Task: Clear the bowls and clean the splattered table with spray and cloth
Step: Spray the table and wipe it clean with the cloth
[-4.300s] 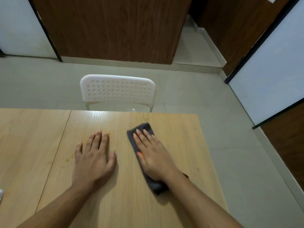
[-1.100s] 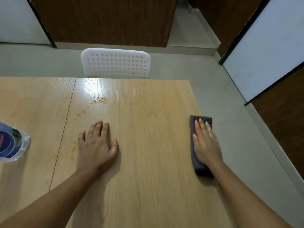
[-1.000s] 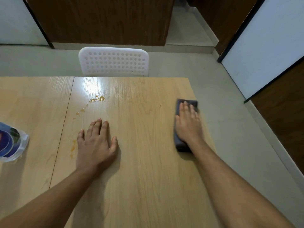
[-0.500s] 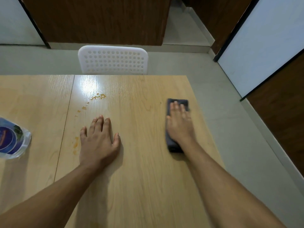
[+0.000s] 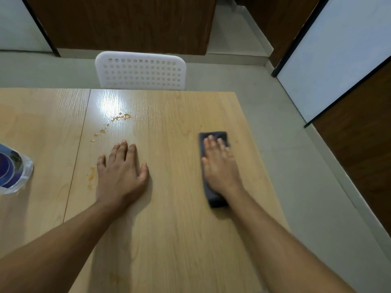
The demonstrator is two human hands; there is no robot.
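Flat and spread, the right hand (image 5: 220, 166) presses a dark folded cloth (image 5: 213, 199) against the wooden table (image 5: 179, 240), fingers straight, nothing pinched. Cloth shows beyond the fingertips and behind the wrist, near the table's right edge. Well to the left of it, the left hand (image 5: 120, 176) rests palm-down with fingers straight, steadying. Orange splatter (image 5: 121, 117) lies beyond and left of that hand, with a smear (image 5: 91, 178) just beside its little finger. The cloth looks soft, light and limp; it likely slides best under a flat palm. A spray bottle (image 5: 12, 168) sits at the far left.
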